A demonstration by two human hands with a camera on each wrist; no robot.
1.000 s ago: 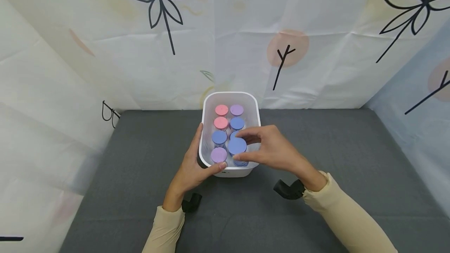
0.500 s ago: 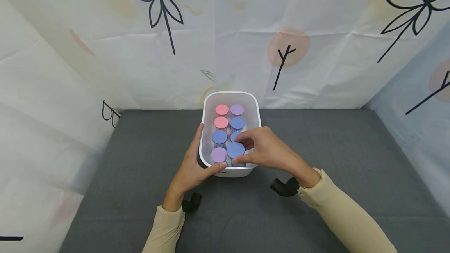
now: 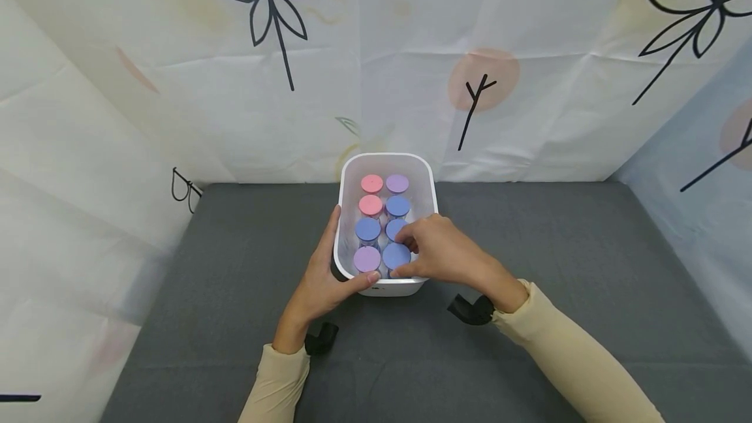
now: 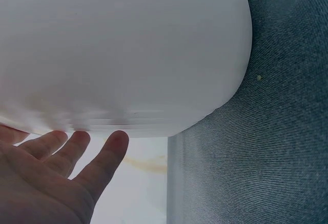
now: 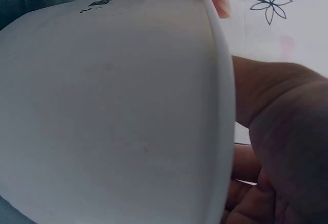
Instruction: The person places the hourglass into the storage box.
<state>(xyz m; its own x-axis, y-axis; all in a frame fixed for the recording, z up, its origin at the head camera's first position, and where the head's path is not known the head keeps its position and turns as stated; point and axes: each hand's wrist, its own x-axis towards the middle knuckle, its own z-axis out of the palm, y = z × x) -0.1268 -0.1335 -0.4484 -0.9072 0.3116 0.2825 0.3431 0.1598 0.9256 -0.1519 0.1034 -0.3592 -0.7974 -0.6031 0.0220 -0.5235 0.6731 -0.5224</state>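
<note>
A white plastic bin [image 3: 431, 181] holds several small clear jars with coloured lids, standing in two columns. My left hand [image 3: 320, 286] holds the bin's near left corner, thumb over the front rim and fingers along the outer side. In the left wrist view its fingers [image 4: 100, 165] touch the bin's wall. My right hand [image 3: 449, 253] reaches into the bin and grips the blue-lidded jar [image 3: 396, 254] at the near right between thumb and fingers. Beside that jar is a purple-lidded jar [image 3: 367, 258]. In the right wrist view the bin wall [image 5: 118, 101] hides the jars.
A dark grey cloth [image 3: 264, 234] covers the table. Toward the bin's far end stand pink-lidded jars [image 3: 371, 204], another purple-lidded jar [image 3: 397, 183] and more blue-lidded ones. Behind the table hangs a patterned white curtain [image 3: 399, 83], close to the bin's back.
My right hand has lowered the blue-lidded jar into the near right spot of the bin and shifted slightly left. The left hand stays on the bin.
</note>
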